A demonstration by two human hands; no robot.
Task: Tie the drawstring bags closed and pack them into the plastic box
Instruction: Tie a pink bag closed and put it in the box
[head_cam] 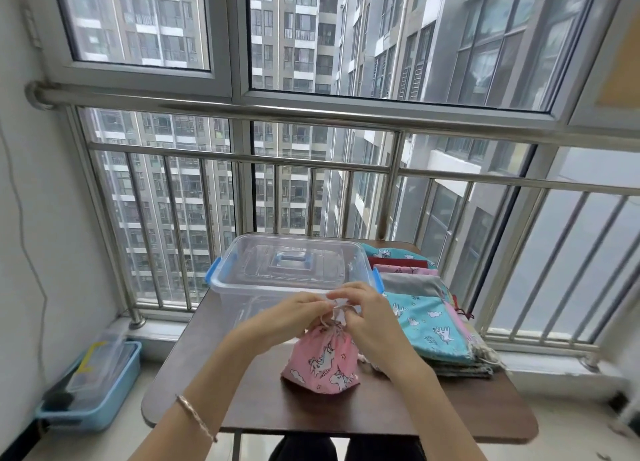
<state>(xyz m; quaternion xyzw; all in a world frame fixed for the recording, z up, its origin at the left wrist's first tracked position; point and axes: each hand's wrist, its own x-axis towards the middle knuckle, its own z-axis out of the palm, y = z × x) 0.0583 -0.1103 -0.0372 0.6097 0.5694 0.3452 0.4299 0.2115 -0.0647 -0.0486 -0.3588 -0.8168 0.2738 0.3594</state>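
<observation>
A thin bracelet is circling the left wrist as both forearms are reaching out over a dark brown table. Near the middle of the table a pink bag printed with white unicorns is standing upright, its neck gathered tight. The left hand and the right hand are meeting just above that neck, fingers curled and pinching the pale drawstring between them; the fingertips are crowding together, so the state of the knot is not showing. Just behind the hands a clear plastic box with blue side clips is sitting on the table. A lid with a blue handle is showing through it, though whether it is lying on top or behind is hard to tell. To the right of the box a pile of flat bags is lying on the table, with a turquoise one on top at the near end and grey, pink and red ones further back. Down on the floor at the left a light blue bin is resting against the wall. Beyond the table a steel railing is running across the window, and tall apartment blocks are filling the glass.
</observation>
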